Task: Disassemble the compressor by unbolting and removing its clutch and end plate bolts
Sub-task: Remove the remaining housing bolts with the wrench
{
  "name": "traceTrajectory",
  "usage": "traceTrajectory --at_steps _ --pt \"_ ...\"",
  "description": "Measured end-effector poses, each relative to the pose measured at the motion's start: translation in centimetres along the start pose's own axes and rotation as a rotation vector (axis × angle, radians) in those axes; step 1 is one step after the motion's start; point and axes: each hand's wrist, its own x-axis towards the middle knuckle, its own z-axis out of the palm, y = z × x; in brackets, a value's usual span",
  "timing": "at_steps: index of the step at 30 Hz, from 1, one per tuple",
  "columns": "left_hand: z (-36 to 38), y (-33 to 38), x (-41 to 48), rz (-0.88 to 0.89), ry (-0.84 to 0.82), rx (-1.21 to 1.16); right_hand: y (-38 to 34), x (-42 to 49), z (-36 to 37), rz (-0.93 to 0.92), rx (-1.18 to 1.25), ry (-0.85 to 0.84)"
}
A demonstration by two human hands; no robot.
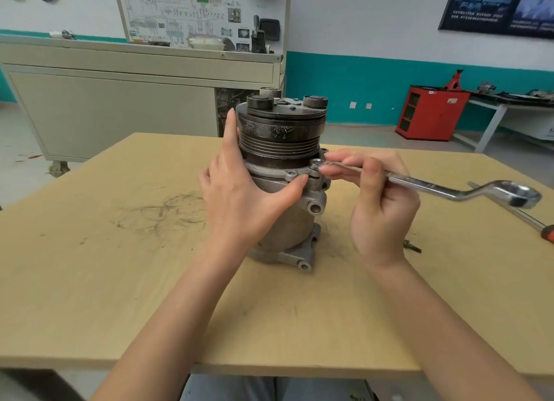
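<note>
Head view, compressor [284,196]: I see it standing upright mid-surface, a little toward the far edge, clutch end up.
Head view, clutch [280,125]: it sits on top of the body, so I judge its removal not yet done.
Head view, left grip [239,190]: released; straight fingers lie against the pulley grooves and the thumb presses along the end plate flange, steadying the unit.
Head view, right grip [374,202]: it pinches the wrench [434,187] shaft near the working end.
Head view, end plate bolt [317,162]: the wrench ring is seated over it at the flange's right side; I judge this is the bolt in hand.
Head view, loose piece [412,246]: it lies on the surface [90,265] toward the right edge. It may be a bolt already out, but it is too small to tell.
Head view, progress: early, I reckon, with most of the unbolting left.
</note>
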Motion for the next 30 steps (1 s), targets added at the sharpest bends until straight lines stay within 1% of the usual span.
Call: traceTrajectory --at_steps 1,2,4,7,9,10,12,14,17,21,23,26,30 --pt "0.0 0.0 0.0 -0.001 0.000 0.000 0.2 0.1 0.2 0.035 0.019 0.033" --pt "0.0 0.0 0.0 -0.002 0.001 0.001 0.4 0.4 0.3 0.107 0.062 0.081" --pt "0.1 0.1 0.0 -0.004 0.002 -0.002 0.9 1.5 0.3 0.340 0.225 0.165" --pt "0.1 0.2 0.0 -0.012 0.009 -0.012 1.8 3.4 -0.2 0.707 0.492 0.146" --pt "0.1 0.1 -0.1 -0.010 0.012 -0.017 2.1 4.0 -0.4 0.827 0.602 0.142" --pt "0.2 0.0 0.0 -0.010 0.010 -0.019 2.1 4.1 -0.5 0.825 0.630 0.170" --pt "0.3 0.0 0.0 -0.010 0.007 -0.022 1.9 4.1 -0.8 0.704 0.592 0.231" --pt "0.3 -0.1 0.0 -0.008 0.008 -0.020 1.4 4.0 -0.8 0.523 0.414 0.226" --pt "0.3 -0.1 0.0 0.000 0.011 -0.018 0.7 3.0 -0.3 0.275 0.125 0.155" --pt "0.3 -0.1 0.0 -0.007 0.010 -0.009 0.2 1.5 -0.1 0.022 -0.033 0.047" --pt "0.3 -0.1 0.0 -0.004 0.008 -0.005 0.2 1.2 0.0 -0.023 -0.051 0.041" --pt "0.2 0.0 -0.1 -0.006 0.010 -0.007 0.2 0.9 0.2 -0.027 -0.053 0.063" --pt "0.1 0.0 0.0 -0.007 0.014 -0.002 0.2 0.6 0.2 -0.054 -0.042 0.024"
